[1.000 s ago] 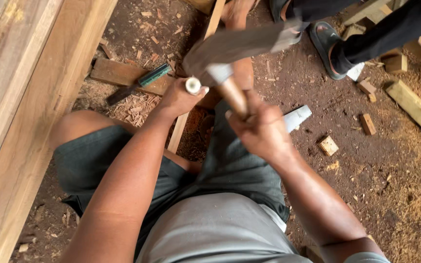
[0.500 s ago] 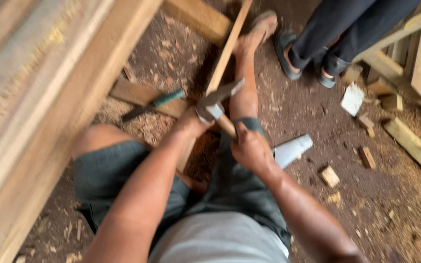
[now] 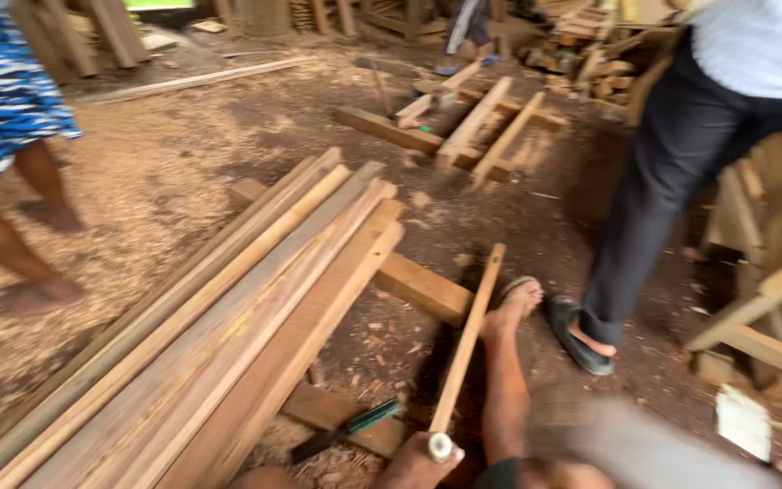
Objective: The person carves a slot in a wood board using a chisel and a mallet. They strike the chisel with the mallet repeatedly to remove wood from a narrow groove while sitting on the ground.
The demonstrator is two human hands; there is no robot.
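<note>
My left hand (image 3: 414, 466) is at the bottom edge, shut around a chisel whose round white end (image 3: 441, 445) sticks up. The chisel stands on the near end of a thin wooden strip (image 3: 469, 340) that runs away from me. My bare foot (image 3: 516, 303) rests beside the strip's far part. My right hand is lost in a grey motion blur (image 3: 626, 444) at the bottom right; earlier it gripped a hammer by its wooden handle.
A stack of long planks (image 3: 228, 335) lies to the left on a timber block (image 3: 423, 288). A green-handled tool (image 3: 348, 429) lies on a board. A person in dark trousers (image 3: 653, 199) stands close on the right, another in blue patterned shorts (image 3: 2, 100) on the left. Sawdust covers the floor.
The view has swung up from my lap to the workshop floor. The hammer has gone from raised over the chisel to a fast blur. My left hand still holds the chisel.
</note>
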